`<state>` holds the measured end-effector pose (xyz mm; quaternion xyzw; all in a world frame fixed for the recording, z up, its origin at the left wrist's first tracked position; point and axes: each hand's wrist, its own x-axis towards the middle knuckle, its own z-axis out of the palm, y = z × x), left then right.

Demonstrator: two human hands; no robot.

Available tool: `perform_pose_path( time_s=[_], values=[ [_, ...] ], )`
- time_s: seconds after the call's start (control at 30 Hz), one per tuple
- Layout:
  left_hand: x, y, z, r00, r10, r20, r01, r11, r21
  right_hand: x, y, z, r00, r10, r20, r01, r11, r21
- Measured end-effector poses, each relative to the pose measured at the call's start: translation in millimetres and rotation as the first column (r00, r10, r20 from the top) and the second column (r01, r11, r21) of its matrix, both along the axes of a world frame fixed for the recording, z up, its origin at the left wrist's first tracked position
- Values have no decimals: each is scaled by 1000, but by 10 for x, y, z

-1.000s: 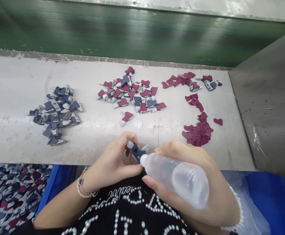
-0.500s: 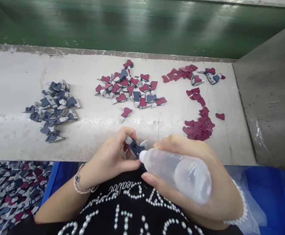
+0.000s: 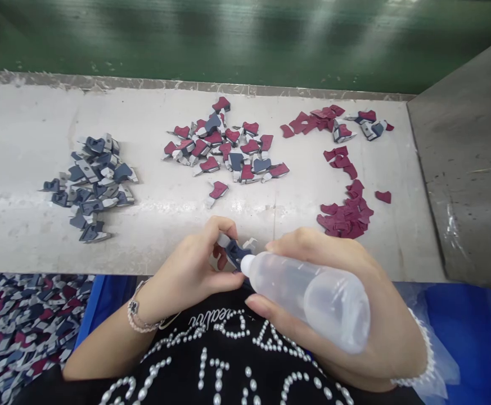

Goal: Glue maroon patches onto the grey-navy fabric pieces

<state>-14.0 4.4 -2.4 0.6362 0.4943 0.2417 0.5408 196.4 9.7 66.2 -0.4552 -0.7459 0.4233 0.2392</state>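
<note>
Head view: little new since last look; scene sits bit higher, so camera likely tipped. I see left grip (image 3: pixel 198 263) pinching blue part (image 3: pixel 232 252) by counter (image 3: pixel 156 225) edge. Right grip (image 3: pixel 350 256) wrapped round bottle (image 3: pixel 296 288). White tip (image 3: pixel 247 265) still at part; can't tell if touching. Same part still being worked, I think. Red bits (image 3: pixel 350 218) lie apart.

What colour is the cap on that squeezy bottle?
The cap is white; the head view shows it.

Blue-grey parts (image 3: pixel 91 207) and maroon pieces (image 3: pixel 348 220) dot the pale bench (image 3: pixel 9 146).
</note>
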Motion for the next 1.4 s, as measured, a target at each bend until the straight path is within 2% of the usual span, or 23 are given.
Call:
perform_pose_path(
  time_s=[0.2,0.37,0.53,0.73,1.03,1.23,1.4],
  values=[
    [0,20,14,999,-3,-47,9,991,130,39,18,13,998,52,26,-53,998,34],
    [19,1,26,995,14,-98,8,974,225,36,16,28,999,-42,-16,42,998,37],
    [27,-7,26,992,38,-116,-14,979,205,15,-10,20,999,25,23,-26,998,58],
    [23,8,24,996,26,-83,-9,981,196,36,36,27,998,-49,-30,51,998,47],
    [23,-1,23,999,36,-30,-31,988,150,67,3,34,999,-29,27,28,998,54],
    [29,-3,35,1000,17,-24,-14,990,137,64,16,39,999,-34,-18,34,999,36],
    [51,19,48,1000,20,-11,-18,984,175,81,7,58,998,-42,-37,44,997,65]
  ],
)
